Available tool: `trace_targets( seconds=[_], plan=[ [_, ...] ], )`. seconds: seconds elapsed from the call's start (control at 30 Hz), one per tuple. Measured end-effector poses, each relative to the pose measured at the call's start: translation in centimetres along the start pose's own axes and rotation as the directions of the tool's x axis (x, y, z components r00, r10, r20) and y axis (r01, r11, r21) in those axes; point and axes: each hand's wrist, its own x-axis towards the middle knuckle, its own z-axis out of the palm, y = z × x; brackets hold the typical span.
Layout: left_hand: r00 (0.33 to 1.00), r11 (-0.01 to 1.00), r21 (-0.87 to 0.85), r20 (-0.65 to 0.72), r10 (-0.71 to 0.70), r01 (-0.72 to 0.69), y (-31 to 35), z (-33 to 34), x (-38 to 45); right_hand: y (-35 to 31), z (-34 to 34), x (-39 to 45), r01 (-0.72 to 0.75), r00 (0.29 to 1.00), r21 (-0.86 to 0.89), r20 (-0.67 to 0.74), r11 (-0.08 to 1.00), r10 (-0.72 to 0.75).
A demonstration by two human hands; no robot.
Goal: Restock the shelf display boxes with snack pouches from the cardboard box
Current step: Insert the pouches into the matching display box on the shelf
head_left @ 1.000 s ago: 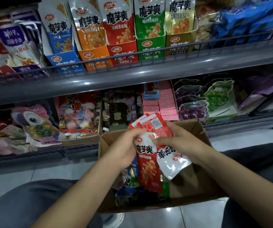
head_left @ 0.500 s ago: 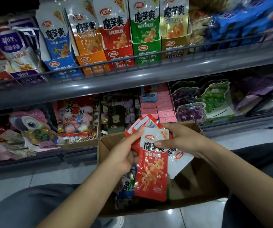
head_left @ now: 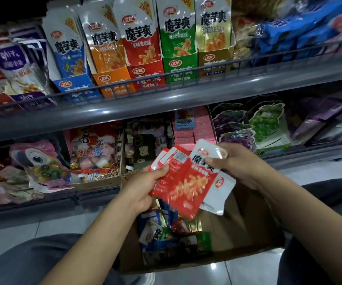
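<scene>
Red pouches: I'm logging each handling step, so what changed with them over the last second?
The front red pouch swung from hanging upright to lying slanted across the stack. Both the left hand and right hand keep gripping the stack above the cardboard box.

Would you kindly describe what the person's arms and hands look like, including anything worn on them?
Both forearms are bare, with no sleeves in view. The left hand and right hand wear no gloves, and no rings, watch or bracelets are visible. Fingernails look short and unpainted.
</scene>
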Motion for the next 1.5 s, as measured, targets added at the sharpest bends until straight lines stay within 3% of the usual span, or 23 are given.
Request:
trace_targets(
  seconds=[0.1,0.17,0.3,0.4,0.5,0.6,0.73,0.97,1.2,1.37,1.5],
  plan=[
    [0.998,0.999,0.013,-0.046,0.032,-0.032,0.7,-0.7,0.1,-0.4,-1.3,0.3,-0.009,0.965,0.154,-0.257,0.988,0.048],
    [0.998,0.999,0.024,-0.052,0.031,-0.03,1.0,-1.2,0.1,-0.6,-2.0,0.3,0.052,0.934,0.259,-0.354,0.964,0.045],
    [0.998,0.997,0.073,-0.052,0.032,-0.028,0.9,-1.6,0.1,-1.2,-2.0,0.0,0.185,0.944,0.543,-0.33,0.819,0.006],
    [0.996,0.996,0.081,-0.08,0.039,-0.032,0.8,-1.2,0.0,-1.1,-1.5,-0.2,0.248,0.957,0.579,-0.271,0.776,-0.104],
    [0.996,0.997,0.068,-0.078,0.044,-0.038,0.8,-1.1,-0.1,-0.7,-0.9,-0.6,0.321,0.946,0.497,-0.211,0.806,-0.247],
    [0.998,0.999,0.018,-0.058,0.032,-0.031,1.2,-1.2,-0.2,0.1,-0.4,-1.3,0.422,0.902,0.219,-0.011,0.879,-0.431],
    [0.999,0.999,-0.032,-0.051,0.005,-0.006,1.7,-1.3,-0.3,0.8,0.1,-2.1,0.427,0.886,0.024,0.187,0.904,-0.424],
    [0.998,0.999,0.038,-0.06,0.015,-0.013,1.0,0.2,-1.0,1.5,2.0,-1.9,0.407,0.902,-0.034,0.175,0.913,-0.395],
    [0.992,0.986,-0.109,-0.046,0.121,-0.126,1.2,0.1,-1.5,1.8,2.2,-1.4,0.39,0.91,-0.091,0.191,0.916,-0.368],
    [0.993,0.983,0.142,0.025,0.116,-0.118,0.7,0.7,-1.9,2.1,2.7,-1.2,0.387,0.903,-0.179,0.271,0.904,-0.333],
    [0.992,0.989,0.109,-0.064,0.104,-0.097,0.3,0.9,-1.6,2.3,3.4,-1.1,0.392,0.908,-0.369,0.303,0.843,-0.289]
  ],
)
